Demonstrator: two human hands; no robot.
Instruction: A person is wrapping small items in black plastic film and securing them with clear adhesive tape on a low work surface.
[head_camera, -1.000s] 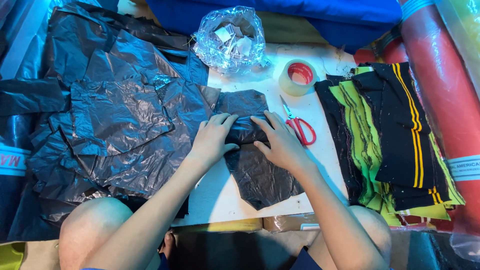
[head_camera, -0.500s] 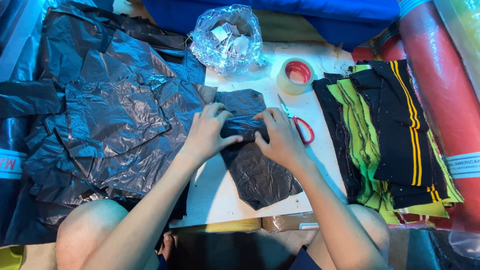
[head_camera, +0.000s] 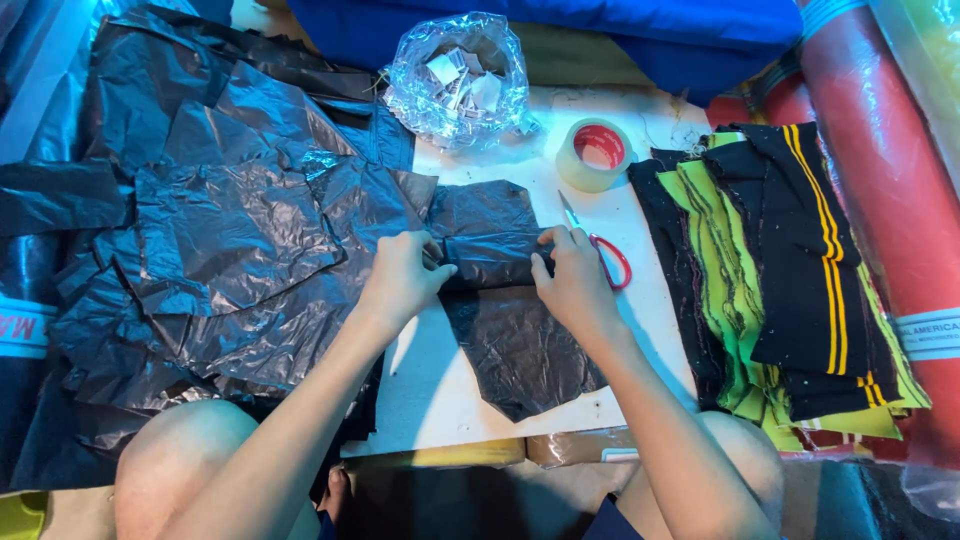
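A black plastic sheet (head_camera: 515, 350) lies on the white work surface (head_camera: 435, 380), rolled or folded into a bundle (head_camera: 492, 258) across its middle. My left hand (head_camera: 400, 280) grips the left end of that bundle. My right hand (head_camera: 575, 280) grips its right end. Both hands' fingers are curled around the plastic. What is wrapped inside the bundle is hidden.
A heap of black plastic sheets (head_camera: 210, 230) covers the left side. Red-handled scissors (head_camera: 600, 250) lie beside my right hand, a tape roll (head_camera: 595, 153) behind them. A clear bag of small paper pieces (head_camera: 460, 80) sits at the back. Black, green and yellow fabric pieces (head_camera: 790, 270) are stacked right.
My hands have slid apart from the middle of the bundle to its two ends. The bundle has become tighter and narrower.
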